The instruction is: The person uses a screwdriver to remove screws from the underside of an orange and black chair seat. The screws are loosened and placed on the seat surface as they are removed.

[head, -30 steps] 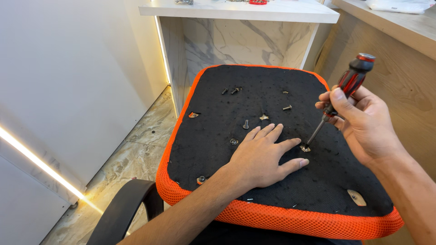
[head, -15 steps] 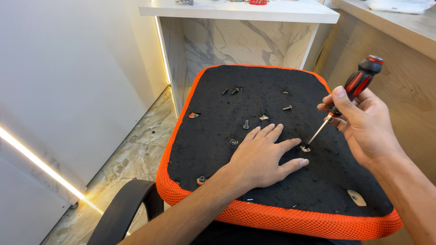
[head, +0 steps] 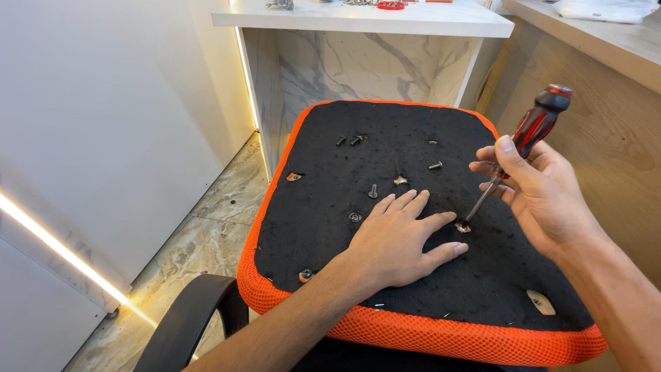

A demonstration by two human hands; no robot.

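While left hand lies flat, open, on black orange-edged seat underside, right hand grips red-black screwdriver, tip on metal screw just beside left fingers.

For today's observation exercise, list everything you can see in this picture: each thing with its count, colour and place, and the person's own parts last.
seat cushion: one, black underside with orange mesh edge, centre, turned bottom up
screwdriver: one, red and black handle, in the right hand, tip on a screw
screw: one, silver, under the screwdriver tip
loose screws: about five, dark or silver, lying on the far half of the underside
armrest: one, black, lower left
counter: one, white marbled, behind the seat
wooden panel: one, light brown, right
floor: grey marbled tiles, left
left hand: flat on the underside, beside the screw
right hand: gripping the screwdriver
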